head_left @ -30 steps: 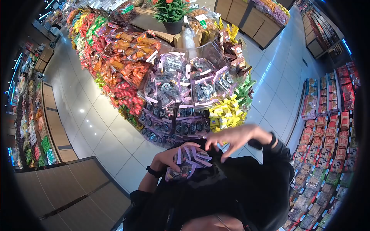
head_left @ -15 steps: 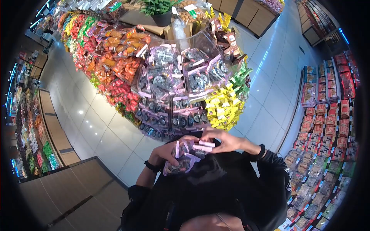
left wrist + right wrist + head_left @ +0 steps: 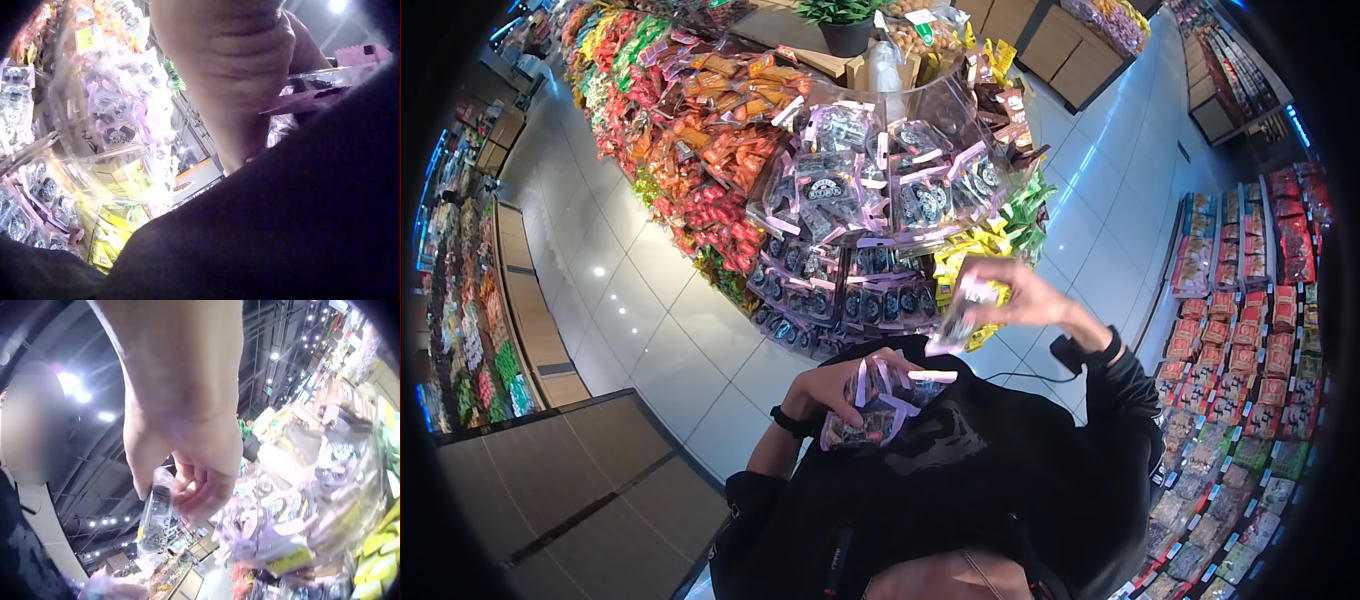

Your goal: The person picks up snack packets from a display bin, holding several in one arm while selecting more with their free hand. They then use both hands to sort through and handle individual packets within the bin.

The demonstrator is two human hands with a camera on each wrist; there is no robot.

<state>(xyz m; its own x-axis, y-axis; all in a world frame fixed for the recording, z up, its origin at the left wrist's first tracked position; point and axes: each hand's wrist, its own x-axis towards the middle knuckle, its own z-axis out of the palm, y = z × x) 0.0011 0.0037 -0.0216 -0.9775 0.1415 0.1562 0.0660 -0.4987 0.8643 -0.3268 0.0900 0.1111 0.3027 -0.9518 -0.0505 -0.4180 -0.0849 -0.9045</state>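
Over tiled shop floor (image 3: 645,315); at left, grips purple-edged packets (image 3: 870,412) in curled fingers of left hand (image 3: 837,387), before black top (image 3: 1000,470); at right, pinches single packet (image 3: 964,306) between thumb and fingers of right hand (image 3: 1032,296), near yellow bags (image 3: 970,248).

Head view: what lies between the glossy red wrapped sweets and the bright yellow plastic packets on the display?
Rows of purple-edged clear plastic packets with dark contents, as the head view shows.
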